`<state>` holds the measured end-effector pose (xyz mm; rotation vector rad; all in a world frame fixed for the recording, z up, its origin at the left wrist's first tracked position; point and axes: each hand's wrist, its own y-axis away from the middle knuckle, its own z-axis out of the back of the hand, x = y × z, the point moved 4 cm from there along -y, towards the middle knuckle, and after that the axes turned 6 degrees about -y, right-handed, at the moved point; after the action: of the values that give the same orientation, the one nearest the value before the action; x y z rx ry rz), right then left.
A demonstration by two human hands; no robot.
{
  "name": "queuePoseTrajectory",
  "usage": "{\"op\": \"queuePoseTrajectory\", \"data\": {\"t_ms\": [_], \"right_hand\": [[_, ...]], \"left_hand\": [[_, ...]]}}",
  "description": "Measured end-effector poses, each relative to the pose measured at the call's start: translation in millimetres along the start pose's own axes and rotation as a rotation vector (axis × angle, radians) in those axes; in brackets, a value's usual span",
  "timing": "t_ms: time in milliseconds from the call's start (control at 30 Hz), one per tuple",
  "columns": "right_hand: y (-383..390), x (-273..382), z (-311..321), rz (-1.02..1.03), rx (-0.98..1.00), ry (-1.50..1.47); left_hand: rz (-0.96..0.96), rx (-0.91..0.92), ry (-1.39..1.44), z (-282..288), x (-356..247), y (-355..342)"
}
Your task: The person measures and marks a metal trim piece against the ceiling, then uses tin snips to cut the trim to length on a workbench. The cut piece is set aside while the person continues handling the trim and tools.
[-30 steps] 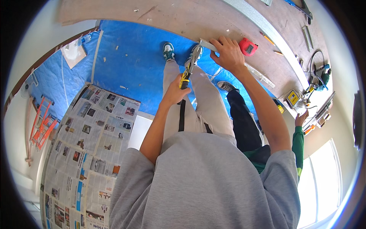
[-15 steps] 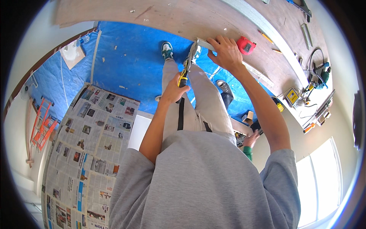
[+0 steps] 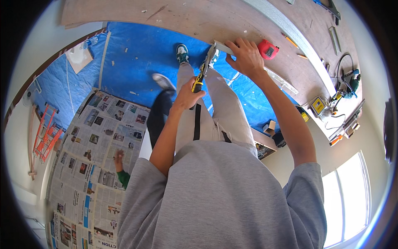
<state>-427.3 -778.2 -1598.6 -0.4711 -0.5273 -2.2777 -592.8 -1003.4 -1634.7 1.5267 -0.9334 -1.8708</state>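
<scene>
While my left hand (image 3: 189, 97) wraps closed around the snips (image 3: 200, 78) at twelve o'clock, their blades meet the strip (image 3: 224, 48) toward one; my right hand (image 3: 248, 58) lies over it beside the tape measure (image 3: 268, 50), fingers slightly parted, though I cannot tell whether they grip.

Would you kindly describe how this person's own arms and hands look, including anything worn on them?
Short, loose, plain grey sleeves cover the upper arms, and the forearms are bare. The left hand and right hand are ungloved, and no watch or bracelet shows.
</scene>
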Motion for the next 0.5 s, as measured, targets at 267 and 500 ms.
{"op": "queuePoseTrajectory", "data": {"t_ms": [267,500], "right_hand": [[-0.3,0.0,0.5,-0.001,0.005,0.004],[-0.6,0.6,0.6,0.008,-0.012,0.002]], "left_hand": [[0.034,-0.043,-0.053,8.9,-10.9,3.9],[0.014,-0.099,-0.014,3.8,-3.7,3.2]]}}
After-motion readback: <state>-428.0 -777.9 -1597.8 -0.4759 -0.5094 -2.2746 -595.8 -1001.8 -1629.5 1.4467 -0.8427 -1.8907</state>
